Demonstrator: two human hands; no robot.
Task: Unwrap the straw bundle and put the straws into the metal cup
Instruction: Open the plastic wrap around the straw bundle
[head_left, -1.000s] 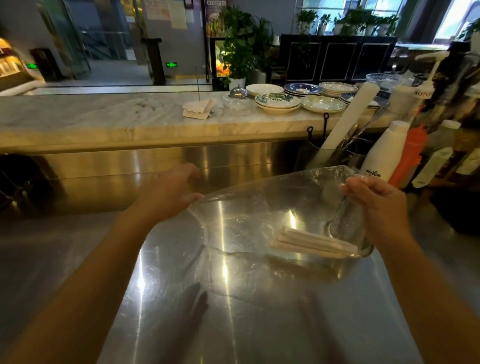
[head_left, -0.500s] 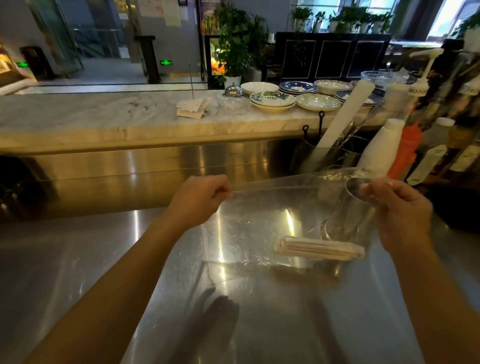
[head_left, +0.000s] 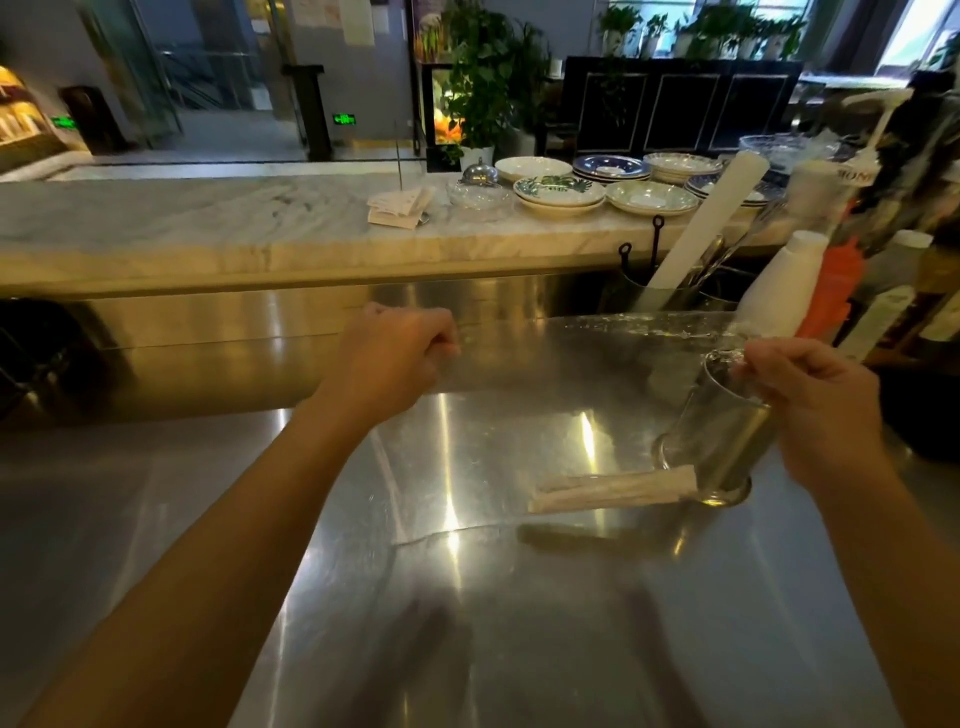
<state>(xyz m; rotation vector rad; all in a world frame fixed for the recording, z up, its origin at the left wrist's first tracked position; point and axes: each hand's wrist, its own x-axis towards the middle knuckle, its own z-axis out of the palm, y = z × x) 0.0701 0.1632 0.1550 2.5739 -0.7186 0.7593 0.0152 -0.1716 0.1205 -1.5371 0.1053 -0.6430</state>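
Observation:
A clear plastic wrapper (head_left: 524, 415) is stretched in the air between my hands above the steel counter. My left hand (head_left: 395, 353) pinches its upper left edge, and my right hand (head_left: 815, 395) pinches its upper right edge. A small bundle of white paper-wrapped straws (head_left: 613, 488) lies in the bottom fold of the wrapper, nearly level. The metal cup (head_left: 727, 441) stands on the counter just behind the wrapper's right side, below my right hand, and is seen through the plastic.
The steel counter (head_left: 519, 623) spreads in front of me. At the right stand a white bottle (head_left: 774, 286), an orange bottle (head_left: 836, 280) and other bottles, plus a holder with a white roll (head_left: 711, 228). Stacked plates (head_left: 561, 189) and paper slips (head_left: 397, 205) sit on the marble ledge.
Both hands have risen and pulled apart, drawing the wrapper taut. My left hand went from reaching to pinching the edge. The straws have slid level in the bottom fold.

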